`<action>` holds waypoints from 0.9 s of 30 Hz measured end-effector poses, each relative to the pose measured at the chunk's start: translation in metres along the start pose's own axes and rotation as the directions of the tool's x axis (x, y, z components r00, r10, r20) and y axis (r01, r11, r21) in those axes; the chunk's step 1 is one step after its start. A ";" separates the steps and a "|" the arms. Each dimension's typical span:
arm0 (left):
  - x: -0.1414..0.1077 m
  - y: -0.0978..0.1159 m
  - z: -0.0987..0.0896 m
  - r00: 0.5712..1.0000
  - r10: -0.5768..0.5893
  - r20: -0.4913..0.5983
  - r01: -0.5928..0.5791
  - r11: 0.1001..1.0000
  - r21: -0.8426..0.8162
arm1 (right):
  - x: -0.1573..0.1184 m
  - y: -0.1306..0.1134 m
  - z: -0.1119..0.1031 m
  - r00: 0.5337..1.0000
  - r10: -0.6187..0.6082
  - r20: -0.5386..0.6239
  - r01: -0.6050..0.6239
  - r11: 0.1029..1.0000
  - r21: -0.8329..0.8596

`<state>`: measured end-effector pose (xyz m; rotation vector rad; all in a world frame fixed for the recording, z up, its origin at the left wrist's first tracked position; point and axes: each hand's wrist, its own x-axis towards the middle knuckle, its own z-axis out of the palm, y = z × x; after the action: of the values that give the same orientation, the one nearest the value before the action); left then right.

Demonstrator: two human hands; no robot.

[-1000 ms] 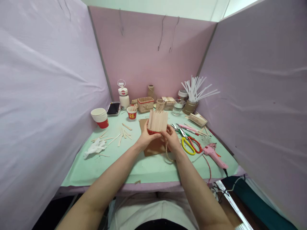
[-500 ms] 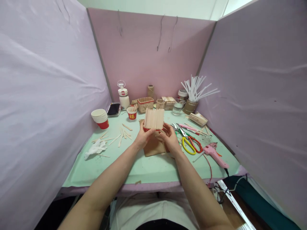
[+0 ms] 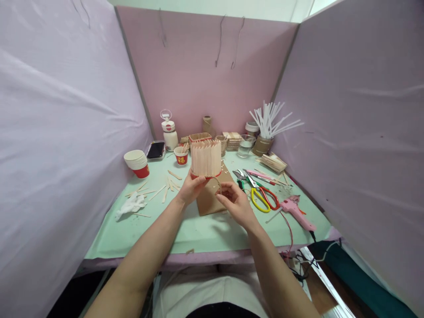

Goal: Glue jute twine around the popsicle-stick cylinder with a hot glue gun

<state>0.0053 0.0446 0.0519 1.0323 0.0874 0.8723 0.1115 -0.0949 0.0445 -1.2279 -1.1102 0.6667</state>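
My left hand (image 3: 192,187), thumb in front and fingers beneath and behind, is clamped on the lower left of a pale wooden container (image 3: 206,160) made of flat sticks set upright side by side, with a red base. The container is raised above the front of the workspace, just over a flat brown cardboard sheet (image 3: 208,205) lying on the pale green tabletop (image 3: 179,240). A tan twisted cord (image 3: 217,180) runs along the container's lower edge and curves down to my right hand (image 3: 236,202), whose thumb and fingertips are drawn together on it, below and to the right of the base. To the right of this hand lie scissors with one red and one yellow handle (image 3: 272,202) and, farther right, a pink glue gun (image 3: 296,214). Left of my left hand are loose, pale wooden sticks (image 3: 170,184), a crumpled white tissue (image 3: 131,204) and a stack of red-and-white paper cups (image 3: 135,162). Behind the container stand a red-trimmed tan basket (image 3: 199,136), partly hidden by it, and a spool of brown twine (image 3: 207,125); a clear glass bowl (image 3: 245,146) stands to their right.
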 end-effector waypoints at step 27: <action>-0.004 0.015 -0.007 0.991 -0.110 0.070 0.117 0.988 -0.103 | -0.047 -0.007 -0.153 0.910 -0.122 -0.397 -0.339 0.335 -0.879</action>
<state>-0.0090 0.0504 0.0584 0.9456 0.0440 0.7322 0.2343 -0.1980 0.0438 -2.3616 -1.0440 -0.3011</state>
